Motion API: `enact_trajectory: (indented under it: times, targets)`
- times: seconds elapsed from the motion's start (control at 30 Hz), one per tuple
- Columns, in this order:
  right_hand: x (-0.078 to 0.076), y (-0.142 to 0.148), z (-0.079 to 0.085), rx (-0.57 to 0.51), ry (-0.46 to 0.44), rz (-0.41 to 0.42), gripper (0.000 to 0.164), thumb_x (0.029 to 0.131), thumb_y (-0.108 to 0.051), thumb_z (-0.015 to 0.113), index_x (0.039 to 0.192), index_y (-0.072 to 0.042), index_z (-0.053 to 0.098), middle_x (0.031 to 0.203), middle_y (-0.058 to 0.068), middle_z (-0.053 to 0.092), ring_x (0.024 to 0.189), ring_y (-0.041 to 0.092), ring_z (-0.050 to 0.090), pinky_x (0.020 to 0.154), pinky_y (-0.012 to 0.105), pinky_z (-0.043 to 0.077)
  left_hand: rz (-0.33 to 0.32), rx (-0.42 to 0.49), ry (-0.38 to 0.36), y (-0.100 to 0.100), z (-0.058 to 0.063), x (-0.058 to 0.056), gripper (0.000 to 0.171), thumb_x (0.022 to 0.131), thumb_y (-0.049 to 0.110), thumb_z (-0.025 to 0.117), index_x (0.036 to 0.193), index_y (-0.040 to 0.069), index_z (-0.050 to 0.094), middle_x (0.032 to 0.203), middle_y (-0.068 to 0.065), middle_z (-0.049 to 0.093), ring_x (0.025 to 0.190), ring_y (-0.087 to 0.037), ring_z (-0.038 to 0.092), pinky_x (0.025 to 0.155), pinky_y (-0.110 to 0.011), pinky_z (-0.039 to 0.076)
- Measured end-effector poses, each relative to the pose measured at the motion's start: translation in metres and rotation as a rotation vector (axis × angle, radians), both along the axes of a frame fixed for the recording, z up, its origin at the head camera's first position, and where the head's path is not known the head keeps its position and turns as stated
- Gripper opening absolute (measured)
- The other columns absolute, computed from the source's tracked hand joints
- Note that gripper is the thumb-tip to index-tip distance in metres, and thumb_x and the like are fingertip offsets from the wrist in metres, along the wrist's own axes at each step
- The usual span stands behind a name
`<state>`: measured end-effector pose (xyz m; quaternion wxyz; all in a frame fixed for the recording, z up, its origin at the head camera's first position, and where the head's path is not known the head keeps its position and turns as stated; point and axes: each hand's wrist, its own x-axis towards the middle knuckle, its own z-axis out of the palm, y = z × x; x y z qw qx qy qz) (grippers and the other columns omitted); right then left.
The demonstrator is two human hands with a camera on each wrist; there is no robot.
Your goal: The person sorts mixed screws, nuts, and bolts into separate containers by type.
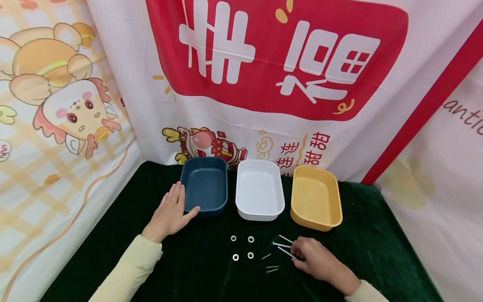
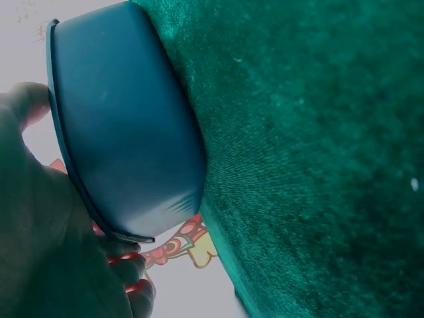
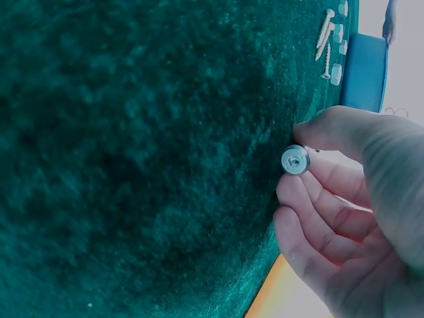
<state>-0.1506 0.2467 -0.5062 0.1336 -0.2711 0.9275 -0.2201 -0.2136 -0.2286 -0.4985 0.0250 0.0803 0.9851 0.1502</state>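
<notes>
My left hand point(image 1: 171, 214) rests on the near left corner of the blue bin point(image 1: 205, 212), its fingers straight along the side and the thumb over the front rim. The left wrist view shows that bin's outer wall point(image 2: 126, 119) beside the palm. On the dark green cloth, my right hand point(image 1: 315, 258) pinches a long silver bolt point(image 1: 286, 252) between thumb and fingers. Its round socketed head point(image 3: 295, 160) faces the right wrist camera. Two more long bolts point(image 1: 281, 245) lie alongside, their right ends hidden by the fingers.
A white bin point(image 1: 260, 217) and a yellow bin point(image 1: 316, 224) stand right of the blue one, before the printed curtain point(image 1: 234, 105). Several nuts point(image 1: 250, 239) lie on the cloth point(image 1: 200, 268) in front of the bins. Three small screws point(image 1: 272, 266) lie left of my right hand.
</notes>
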Motion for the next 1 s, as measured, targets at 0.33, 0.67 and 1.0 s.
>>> enact_trajectory:
  times: [0.33,0.67,1.0]
  targets:
    - [-0.002,-0.002,-0.002,-0.002,-0.013,-0.001,0.010,0.089,-0.011,0.077,0.095,-0.016,0.072,0.084,-0.008,0.061,0.070,-0.003,0.053,0.060,0.019,0.049,-0.004,0.002,0.005,0.000,0.000,0.000,0.106,0.104,0.070,0.044,0.166,-0.009,0.009,0.176,-0.028,0.004,0.164,-0.049,0.006,0.131,-0.066,0.011]
    - [-0.005,-0.001,-0.005,-0.033,-0.021,0.015,0.011,0.089,-0.011,0.076,0.092,-0.019,0.069,0.081,-0.011,0.061,0.067,-0.004,0.054,0.059,0.018,0.049,-0.008,0.007,0.004,0.000,-0.001,0.000,0.105,0.104,0.068,0.045,0.166,-0.009,0.009,0.176,-0.028,0.003,0.164,-0.049,0.005,0.131,-0.066,0.011]
    - [-0.005,-0.003,0.006,-0.014,-0.010,0.048,0.013,0.088,-0.011,0.077,0.091,-0.020,0.069,0.082,-0.012,0.060,0.068,-0.004,0.055,0.060,0.018,0.050,-0.008,-0.001,0.003,-0.001,-0.002,-0.002,0.107,0.103,0.071,0.043,0.166,-0.009,0.009,0.176,-0.028,0.004,0.163,-0.049,0.006,0.131,-0.066,0.013]
